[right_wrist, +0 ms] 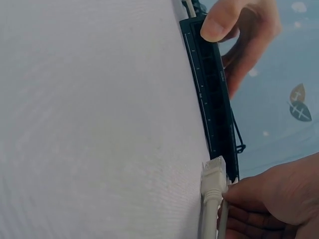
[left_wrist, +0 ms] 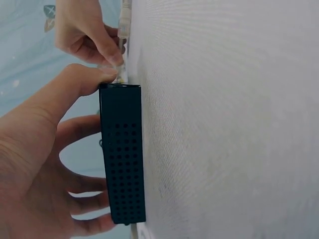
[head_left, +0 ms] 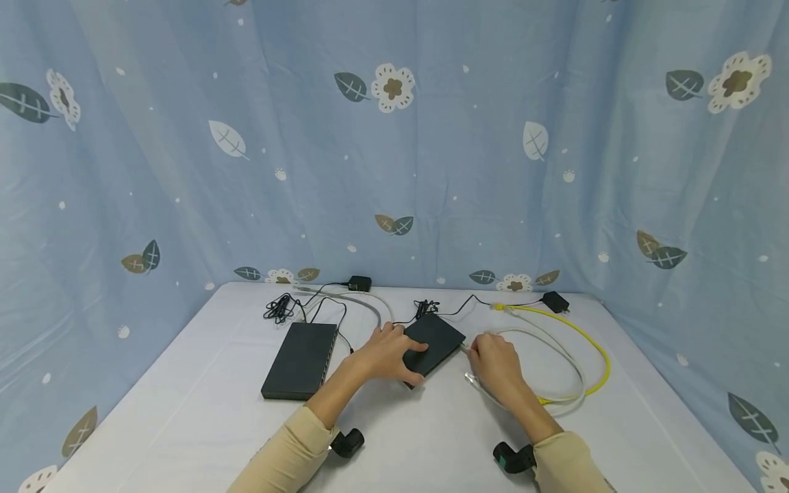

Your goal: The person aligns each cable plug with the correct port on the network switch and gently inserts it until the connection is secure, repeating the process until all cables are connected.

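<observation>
small black box held between two hands, a white plug pinched at its port row

at the left of my head view, the larger black box (head_left: 300, 361) lies on the white tabletop (head_left: 185, 418), its row of ports facing right. behind it i see a coiled black cord (head_left: 280, 308) and a black adapter (head_left: 360, 283). a gray cable (head_left: 360, 301) runs from back there toward the left grip (head_left: 390, 357), where i lose it.

that left grip, the person's bare hand, has hold of the small black box (head_left: 436, 338), thumb on one side and fingers on the other. the box sits mid-tabletop, turned at an angle; i cannot tell whether it is fully flat. my left wrist view shows its end panel full of round holes. a bundled black cord (head_left: 427, 309) lies just behind it.

next comes the right grip (head_left: 495, 363), thumb and fingers pinching a white plug (left_wrist: 121, 77) at the right end of the box's port row. i cannot tell whether it is seated. just beside that pinch, my right wrist view gives me a loose plug (right_wrist: 214, 179), apart from the fingertips.

farther right, white cabling (head_left: 583, 387) loops alongside a yellow cable (head_left: 602, 346), and a second adapter (head_left: 555, 302) sits at the back, before the printed curtain (head_left: 456, 157).
</observation>
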`<state>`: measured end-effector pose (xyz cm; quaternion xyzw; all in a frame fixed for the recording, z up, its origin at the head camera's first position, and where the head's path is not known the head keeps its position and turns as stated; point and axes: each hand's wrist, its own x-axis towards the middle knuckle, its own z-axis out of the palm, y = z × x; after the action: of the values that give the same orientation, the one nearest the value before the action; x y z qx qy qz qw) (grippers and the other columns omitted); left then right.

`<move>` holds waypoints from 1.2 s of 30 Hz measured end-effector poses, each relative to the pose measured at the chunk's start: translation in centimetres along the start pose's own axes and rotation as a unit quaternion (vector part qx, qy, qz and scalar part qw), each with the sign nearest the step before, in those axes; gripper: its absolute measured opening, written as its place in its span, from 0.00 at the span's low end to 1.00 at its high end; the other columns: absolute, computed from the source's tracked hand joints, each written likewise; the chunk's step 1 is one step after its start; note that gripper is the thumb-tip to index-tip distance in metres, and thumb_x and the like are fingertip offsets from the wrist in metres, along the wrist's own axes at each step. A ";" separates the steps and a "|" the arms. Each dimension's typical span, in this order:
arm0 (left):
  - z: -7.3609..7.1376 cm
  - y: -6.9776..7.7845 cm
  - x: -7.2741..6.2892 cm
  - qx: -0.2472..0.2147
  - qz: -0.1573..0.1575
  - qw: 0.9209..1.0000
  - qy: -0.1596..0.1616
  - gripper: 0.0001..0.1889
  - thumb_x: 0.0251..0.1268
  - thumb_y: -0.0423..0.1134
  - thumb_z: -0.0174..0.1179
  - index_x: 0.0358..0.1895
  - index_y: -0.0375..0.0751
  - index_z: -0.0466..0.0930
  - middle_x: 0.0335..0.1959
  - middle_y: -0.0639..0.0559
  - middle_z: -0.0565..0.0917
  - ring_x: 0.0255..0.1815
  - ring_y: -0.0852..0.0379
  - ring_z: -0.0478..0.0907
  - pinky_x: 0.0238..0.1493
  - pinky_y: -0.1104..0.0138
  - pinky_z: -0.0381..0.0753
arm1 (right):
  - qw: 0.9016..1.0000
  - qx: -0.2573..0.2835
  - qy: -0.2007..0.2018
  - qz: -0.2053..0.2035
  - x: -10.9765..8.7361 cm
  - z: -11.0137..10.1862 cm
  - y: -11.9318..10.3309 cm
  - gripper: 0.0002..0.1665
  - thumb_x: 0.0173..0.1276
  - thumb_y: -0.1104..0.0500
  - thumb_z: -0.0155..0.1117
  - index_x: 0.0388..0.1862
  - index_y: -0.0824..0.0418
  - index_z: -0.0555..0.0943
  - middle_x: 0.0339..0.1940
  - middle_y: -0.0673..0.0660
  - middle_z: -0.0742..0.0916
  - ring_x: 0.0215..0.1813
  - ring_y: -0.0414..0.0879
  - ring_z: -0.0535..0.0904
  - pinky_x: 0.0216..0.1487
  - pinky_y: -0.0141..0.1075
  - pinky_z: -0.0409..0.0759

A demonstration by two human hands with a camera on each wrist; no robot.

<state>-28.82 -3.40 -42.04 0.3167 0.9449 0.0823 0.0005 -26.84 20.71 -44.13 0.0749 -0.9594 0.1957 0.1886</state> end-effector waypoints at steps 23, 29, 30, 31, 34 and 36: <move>-0.7 0.5 -0.5 0.020 -0.012 0.999 -0.044 0.34 0.56 0.69 0.61 0.68 0.70 0.71 0.68 0.38 0.72 0.70 0.38 0.65 0.70 0.40 0.63 | 0.999 0.011 -0.027 0.022 0.3 0.0 0.5 0.07 0.62 0.62 0.68 0.23 0.60 0.85 0.22 0.53 0.85 0.23 0.43 0.77 0.25 0.37 0.75; -0.9 0.1 -0.7 0.000 -0.007 0.999 -0.053 0.35 0.55 0.70 0.62 0.68 0.68 0.71 0.72 0.37 0.67 0.73 0.37 0.62 0.71 0.40 0.61 | 0.999 0.017 -0.043 0.025 0.2 -0.3 0.4 0.06 0.62 0.61 0.69 0.25 0.60 0.85 0.23 0.53 0.85 0.25 0.44 0.78 0.28 0.38 0.76; -0.9 0.1 -0.8 -0.007 -0.005 0.999 -0.053 0.36 0.54 0.70 0.63 0.68 0.68 0.72 0.73 0.38 0.66 0.73 0.37 0.62 0.70 0.40 0.62 | 0.998 0.018 -0.049 0.026 0.2 -0.4 0.4 0.06 0.62 0.61 0.69 0.26 0.61 0.86 0.23 0.53 0.85 0.25 0.43 0.78 0.29 0.38 0.76; -1.0 0.0 -0.8 -0.013 -0.003 0.998 -0.055 0.36 0.53 0.69 0.64 0.68 0.68 0.72 0.74 0.39 0.65 0.74 0.37 0.61 0.70 0.40 0.62 | 0.998 0.018 -0.056 0.026 0.2 -0.6 0.3 0.05 0.62 0.61 0.70 0.27 0.61 0.86 0.24 0.53 0.86 0.26 0.43 0.79 0.30 0.38 0.77; -1.3 -0.3 -1.1 -0.031 -0.001 0.997 -0.067 0.37 0.50 0.68 0.67 0.67 0.69 0.72 0.77 0.42 0.61 0.76 0.33 0.57 0.72 0.39 0.59 | 0.996 0.028 -0.079 0.030 0.3 -1.3 0.3 0.06 0.62 0.60 0.70 0.31 0.63 0.87 0.26 0.53 0.87 0.29 0.43 0.79 0.32 0.38 0.79; -1.4 -0.4 -1.1 -0.036 0.001 0.997 -0.072 0.38 0.48 0.68 0.69 0.67 0.69 0.72 0.78 0.44 0.59 0.77 0.32 0.55 0.73 0.39 0.57 | 0.995 0.033 -0.086 0.031 0.4 -1.8 0.3 0.08 0.63 0.58 0.70 0.32 0.63 0.87 0.27 0.53 0.87 0.30 0.43 0.80 0.33 0.38 0.79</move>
<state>-28.25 -4.58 -40.75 0.3230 0.9383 0.0936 0.0804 -26.70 21.69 -42.49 0.0678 -0.9671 0.2255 0.0968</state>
